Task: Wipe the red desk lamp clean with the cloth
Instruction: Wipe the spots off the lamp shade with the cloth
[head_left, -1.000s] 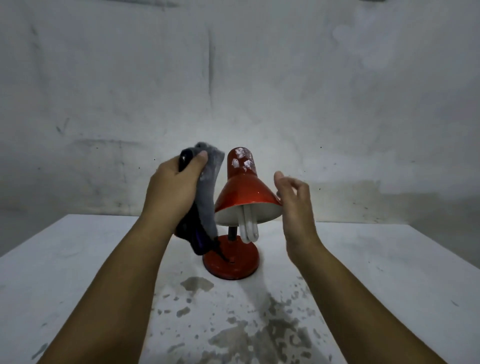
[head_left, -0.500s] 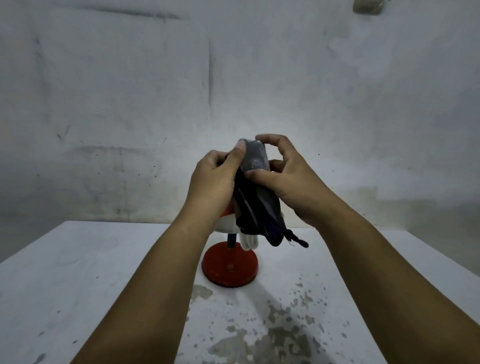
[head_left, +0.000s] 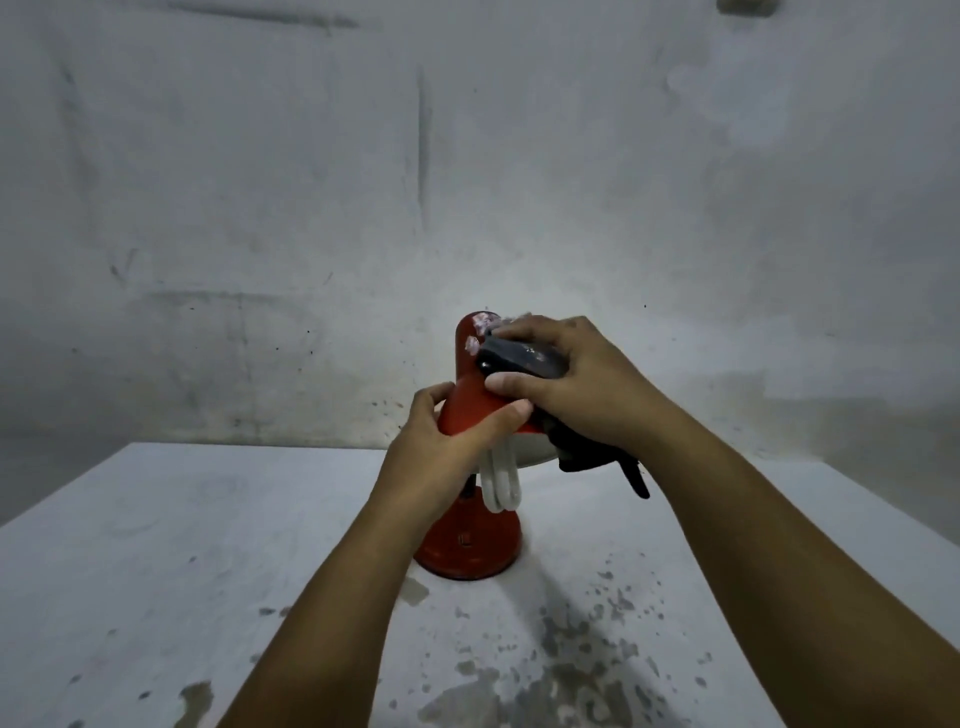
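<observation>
Right hand (head_left: 582, 384) presses cloth (head_left: 522, 358) on red lamp (head_left: 470, 410) — left hand (head_left: 441, 457) steadies.

Left hand (head_left: 441, 452) gripping red desk lamp (head_left: 470, 405) shade, right hand (head_left: 576, 384) pressing cloth (head_left: 519, 358) on it

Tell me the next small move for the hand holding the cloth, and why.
Probably slide the right hand and its dark cloth up and left over the lamp shade's cap. Pale smudges still show there, just beyond the cloth's edge, and the left hand already grips the shade's lower part to steady it.
</observation>
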